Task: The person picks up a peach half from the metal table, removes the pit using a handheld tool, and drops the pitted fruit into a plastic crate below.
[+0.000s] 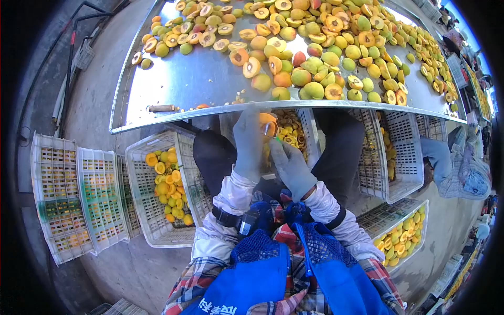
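My left hand (pixel 247 144), in a grey glove and blurred by motion, is closed around a cut yellow peach (pixel 269 126) just below the table's near edge. Close beside it, my right hand (pixel 295 167), also gloved in grey, has its fingers closed on a small tool (pixel 279 139) with a green part showing. The tool's tip is right at the cut face; most of it is hidden by my fingers. Under both hands stands a crate of peach pieces (pixel 292 131), between my knees.
A metal table (pixel 173 84) carries many halved peaches (pixel 315 63) and a short brown stick-like piece (pixel 161 108). White crates of peach pieces stand left (pixel 157 236) and right (pixel 407 184). Another person's leg (pixel 437 157) shows at the right.
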Tool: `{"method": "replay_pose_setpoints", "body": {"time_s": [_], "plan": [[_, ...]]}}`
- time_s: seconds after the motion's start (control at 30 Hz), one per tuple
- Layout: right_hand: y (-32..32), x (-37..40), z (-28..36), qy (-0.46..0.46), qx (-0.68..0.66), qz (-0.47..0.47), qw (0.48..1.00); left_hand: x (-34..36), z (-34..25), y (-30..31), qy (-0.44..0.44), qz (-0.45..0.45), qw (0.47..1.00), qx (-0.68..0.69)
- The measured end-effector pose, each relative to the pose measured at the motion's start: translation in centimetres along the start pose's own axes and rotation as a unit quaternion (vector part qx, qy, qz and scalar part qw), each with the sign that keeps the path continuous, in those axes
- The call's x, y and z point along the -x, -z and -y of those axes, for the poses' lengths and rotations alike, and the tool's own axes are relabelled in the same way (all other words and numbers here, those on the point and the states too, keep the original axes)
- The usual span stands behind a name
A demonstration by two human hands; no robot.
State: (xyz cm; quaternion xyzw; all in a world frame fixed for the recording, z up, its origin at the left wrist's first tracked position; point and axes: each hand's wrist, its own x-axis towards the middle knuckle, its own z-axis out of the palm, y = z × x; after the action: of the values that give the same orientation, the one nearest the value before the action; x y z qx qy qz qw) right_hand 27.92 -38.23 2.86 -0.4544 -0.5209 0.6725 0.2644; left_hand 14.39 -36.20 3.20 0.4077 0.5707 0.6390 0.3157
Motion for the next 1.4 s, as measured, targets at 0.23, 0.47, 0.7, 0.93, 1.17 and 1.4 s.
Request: {"method": "replay_pose_setpoints", "body": {"time_s": [0.23,0.47,0.7,0.93,1.17,1.4], "plan": [[-0.9,0.2,0.6,0.084,0.059,-0.047,0.994,0.7,-1.1,-1.1,0.045,-0.080,0.990,0.107],[-0.8,0.5,2.5,-0.081,-0.075,0.068,0.992,0.4,-2.9,-0.9,0.066,-0.004,0.991,0.114],[0.7,2.6,5.8,-0.212,-0.185,0.156,0.947,0.1,-3.4,-1.0,0.066,0.074,0.987,0.123],[1.7,2.5,4.8,-0.242,-0.372,0.327,0.834,-0.2,-1.5,-0.8,0.063,0.143,0.976,0.150],[2.7,2.0,4.9,-0.210,-0.421,0.344,0.813,0.4,1.6,5.5,-0.028,-0.124,0.991,0.042],[2.2,0.2,4.0,-0.270,-0.399,0.284,0.829,-0.2,-1.3,23.7,-0.049,-0.392,0.792,-0.465]]}}
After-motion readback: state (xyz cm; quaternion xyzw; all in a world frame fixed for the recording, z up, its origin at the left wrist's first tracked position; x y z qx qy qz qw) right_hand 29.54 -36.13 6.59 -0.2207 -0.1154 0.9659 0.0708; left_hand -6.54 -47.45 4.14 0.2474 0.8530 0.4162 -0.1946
